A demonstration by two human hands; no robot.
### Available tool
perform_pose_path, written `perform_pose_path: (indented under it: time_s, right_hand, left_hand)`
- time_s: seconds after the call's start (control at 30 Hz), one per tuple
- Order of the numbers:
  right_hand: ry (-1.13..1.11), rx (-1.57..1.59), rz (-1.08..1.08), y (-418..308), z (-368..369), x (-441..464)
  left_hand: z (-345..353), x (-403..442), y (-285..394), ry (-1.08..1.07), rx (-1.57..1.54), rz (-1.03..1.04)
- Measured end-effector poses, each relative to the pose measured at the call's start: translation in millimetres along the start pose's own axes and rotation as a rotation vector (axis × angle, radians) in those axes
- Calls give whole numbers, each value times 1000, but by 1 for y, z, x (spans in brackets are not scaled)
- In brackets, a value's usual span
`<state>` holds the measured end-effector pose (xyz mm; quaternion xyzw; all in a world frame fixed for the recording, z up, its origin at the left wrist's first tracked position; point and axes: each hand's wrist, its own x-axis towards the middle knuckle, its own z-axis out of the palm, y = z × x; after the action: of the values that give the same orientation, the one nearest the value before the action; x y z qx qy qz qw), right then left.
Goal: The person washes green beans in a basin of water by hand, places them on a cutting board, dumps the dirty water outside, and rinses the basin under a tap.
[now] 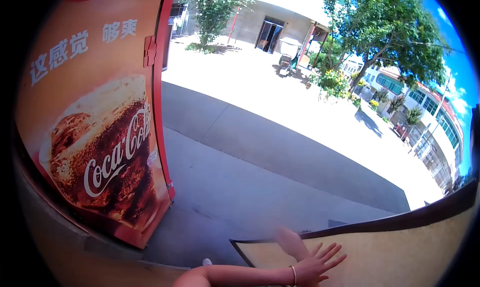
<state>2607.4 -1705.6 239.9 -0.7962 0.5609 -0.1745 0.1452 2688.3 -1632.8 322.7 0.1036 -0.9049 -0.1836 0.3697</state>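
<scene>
My left hand point(322, 267), with a thin bracelet at the wrist, reaches in from the bottom left over a tan surface point(400, 252) with a dark edge. Its fingers are spread and it holds nothing. Just behind and to the left of it, my right hand point(291, 243) points up and left near the dark edge. Motion smears its fingers, so I cannot make out their pose or whether they hold anything. The two hands overlap in the view, and whether they touch is unclear.
A red Coca-Cola cabinet point(110, 137) stands at the left. A white shoe tip point(207, 261) shows on the grey paving point(220, 177). Beyond are a sunlit yard, a building with a doorway point(269, 35), a parked vehicle point(286, 62) and trees point(385, 32).
</scene>
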Motion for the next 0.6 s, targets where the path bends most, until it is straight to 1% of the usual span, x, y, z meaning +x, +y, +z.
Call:
perform_pose_path:
  time_s: [0.03,0.1,0.13,0.2,0.23,0.27,0.3,0.33,0.37,0.4,0.43,0.47,0.5,0.53,0.57,0.6]
  right_hand:
    - [-1,-4,7,2,-9,24]
    - [-27,-55,45,2,-20,74]
    - [-41,2,45,-2,-26,104]
    - [-40,13,4,-1,-30,160]
    - [-44,18,-25,-2,-32,189]
    - [-68,42,44,-18,-43,217]
    - [-67,53,39,-14,-44,246]
    - [-67,77,0,-5,-42,277]
    - [-70,102,-42,5,-37,304]
    - [-69,243,-62,13,-32,335]
    - [-71,385,-83,21,-26,365]
    - [-43,288,-198,9,-33,402]
    - [-7,197,-334,-5,-34,447]
    - [-53,225,-391,-32,-41,489]
    - [-84,300,-446,-64,-54,522]
    - [-108,378,-490,-92,-56,555]
  left_hand:
    - [-7,10,-16,1,-7,3]
    - [-19,24,-52,124,119,376]
    - [-24,36,-73,118,129,376]
    - [-33,58,-116,16,-97,630]
    - [-46,66,-143,4,-85,632]
    - [-64,72,-170,-219,-383,658]
    - [-83,76,-198,-439,-687,662]
    - [-138,69,-225,-491,-744,491]
    - [-158,57,-265,-304,-786,443]
    - [-198,39,-291,-65,-857,210]
    - [-222,21,-329,84,-704,41]
    - [-235,-9,-370,153,-756,-244]
    - [-237,-49,-416,205,-386,-393]
    - [-246,-89,-449,267,-266,-526]
    - [-252,-126,-467,316,-145,-654]
    - [-250,-167,-476,325,-181,-962]
